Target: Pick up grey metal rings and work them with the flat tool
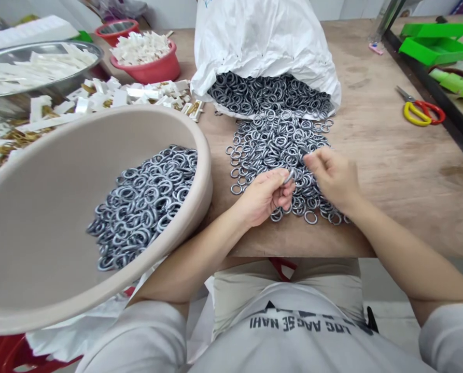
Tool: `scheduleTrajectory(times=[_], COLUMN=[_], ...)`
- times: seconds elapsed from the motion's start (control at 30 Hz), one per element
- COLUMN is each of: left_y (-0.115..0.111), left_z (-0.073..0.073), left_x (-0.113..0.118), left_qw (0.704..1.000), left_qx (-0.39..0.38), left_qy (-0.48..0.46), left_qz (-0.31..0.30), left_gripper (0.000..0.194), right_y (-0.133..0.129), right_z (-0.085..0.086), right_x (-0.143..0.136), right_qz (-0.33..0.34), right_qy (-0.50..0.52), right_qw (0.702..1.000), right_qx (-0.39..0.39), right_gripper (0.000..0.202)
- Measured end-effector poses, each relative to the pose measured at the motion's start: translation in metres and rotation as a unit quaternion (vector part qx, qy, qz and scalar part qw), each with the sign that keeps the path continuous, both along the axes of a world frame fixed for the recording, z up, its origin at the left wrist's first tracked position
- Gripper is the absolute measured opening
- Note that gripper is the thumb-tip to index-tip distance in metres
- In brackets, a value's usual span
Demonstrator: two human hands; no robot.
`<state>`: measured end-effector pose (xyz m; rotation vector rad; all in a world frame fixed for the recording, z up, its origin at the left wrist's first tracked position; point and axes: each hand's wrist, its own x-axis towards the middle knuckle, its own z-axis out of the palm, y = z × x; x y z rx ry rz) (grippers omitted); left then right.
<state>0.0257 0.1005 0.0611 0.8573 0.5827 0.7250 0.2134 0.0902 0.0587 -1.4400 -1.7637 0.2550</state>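
Over the near part of a heap of grey metal-coloured rings, my left hand is closed, with a ring pinched between thumb and forefinger. Just to its right, my right hand is closed too, slightly blurred. A dark ring shows at its fingertips, partly hidden by them. The heap spreads on the wooden table from the mouth of a white sack, which lies on its side with more rings inside. At the left, a large tilted beige basin holds a pile of similar rings.
White plastic pieces lie behind the basin, near a steel bowl and a red tub full of white pieces. On the right are scissors with red and yellow handles, a dark metal bar and green trays.
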Motion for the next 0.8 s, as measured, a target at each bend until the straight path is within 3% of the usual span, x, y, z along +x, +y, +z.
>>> scheduleTrajectory(times=[0.07,0.2,0.3,0.4,0.53,0.63,0.7,0.8], left_y=[0.000,0.001,0.003,0.006,0.014,0.020,0.022,0.021], left_z=[-0.001,-0.008,-0.010,-0.007,-0.002,-0.001,-0.001,-0.001], left_x=[0.000,0.002,0.003,0.001,-0.006,-0.011,-0.013,-0.012], left_qw=[1.000,0.999,1.000,0.998,0.988,0.983,0.980,0.975], left_qx=[0.010,0.033,0.016,0.022,0.039,0.028,0.018,0.030], left_qy=[-0.001,0.002,-0.002,0.002,0.026,0.040,0.049,0.065], left_qz=[-0.013,0.001,0.003,0.062,0.148,0.177,0.192,0.209], left_gripper=[0.040,0.031,0.028,0.034,0.038,0.038,0.038,0.038], right_y=[0.002,-0.002,0.001,0.010,0.017,0.017,0.017,0.016], right_z=[0.001,-0.002,-0.006,-0.008,-0.008,-0.008,-0.008,-0.006], right_x=[0.003,-0.009,-0.015,-0.006,0.005,0.004,0.002,0.001], right_qz=[-0.016,0.115,0.157,0.121,0.018,-0.003,-0.004,0.047], right_qy=[0.046,0.032,0.031,0.042,-0.105,-0.156,-0.114,0.045], right_qw=[0.999,0.992,0.986,0.991,0.993,0.984,0.990,0.990], right_qx=[0.007,0.037,0.051,0.033,-0.057,-0.089,-0.085,-0.126], right_gripper=[0.051,0.045,0.042,0.041,0.035,0.026,0.023,0.033])
